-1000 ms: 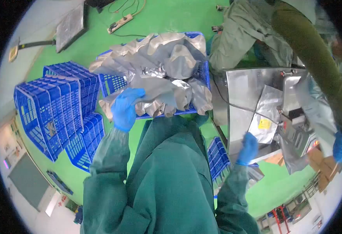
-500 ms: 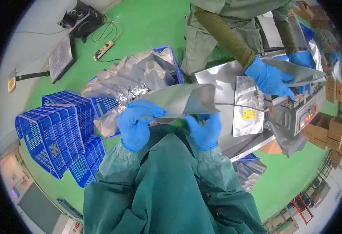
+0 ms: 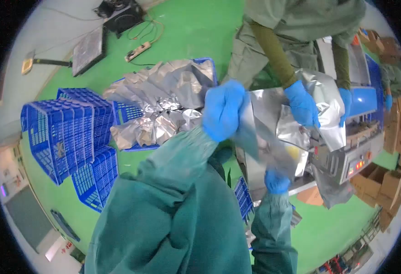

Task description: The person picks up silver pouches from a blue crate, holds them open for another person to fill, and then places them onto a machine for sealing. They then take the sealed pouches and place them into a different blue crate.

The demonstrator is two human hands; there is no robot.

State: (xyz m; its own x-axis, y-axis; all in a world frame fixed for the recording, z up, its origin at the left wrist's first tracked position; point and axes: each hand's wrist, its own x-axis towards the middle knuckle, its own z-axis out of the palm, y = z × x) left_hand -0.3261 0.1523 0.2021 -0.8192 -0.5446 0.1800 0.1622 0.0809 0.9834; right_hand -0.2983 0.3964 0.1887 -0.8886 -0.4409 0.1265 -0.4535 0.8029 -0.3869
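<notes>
My left hand (image 3: 222, 109), in a blue glove, grips the upper edge of a silver foil bag (image 3: 264, 137) held over the steel table (image 3: 255, 178). Below it my right hand (image 3: 277, 181) holds the same bag's lower edge. A blue crate (image 3: 136, 114) heaped with crumpled foil bags (image 3: 164, 100) sits just left of my left hand. Across the table a co-worker's gloved hand (image 3: 302, 104) holds another foil bag (image 3: 328, 109) at the sealing machine (image 3: 353, 155).
Stacked empty blue crates (image 3: 63, 132) stand at the left on the green floor. A power strip (image 3: 138, 51) and cables lie at the far side. Cardboard boxes (image 3: 383, 182) stand at the right. Another blue crate (image 3: 243, 196) sits under the table.
I have carried the foil bag from in front of my chest to the right, over the table. My left hand rose to its top and my right dropped to its bottom. The co-worker lifted another bag.
</notes>
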